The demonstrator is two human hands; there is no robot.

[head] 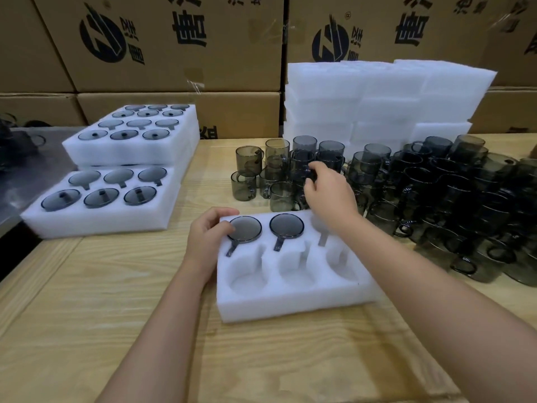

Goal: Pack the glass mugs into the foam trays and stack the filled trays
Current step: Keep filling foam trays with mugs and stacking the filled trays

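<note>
A white foam tray (293, 303) lies on the wooden table in front of me. Two smoky glass mugs sit upside down in its back row, one at the left (245, 228) and one in the middle (287, 225). The other pockets hold nothing. My left hand (207, 239) grips the tray's back left corner, fingers curled over the edge beside the left mug. My right hand (325, 189) reaches past the tray into the cluster of loose mugs (279, 173), fingers curled round a dark mug (303, 167) there.
Filled foam trays (116, 216) are stacked at the left, a taller stack (130, 152) behind them. A pile of foam pieces (377, 103) stands at the back. Many stacked mugs (465, 199) crowd the right side. Cardboard boxes (174, 53) form the back wall.
</note>
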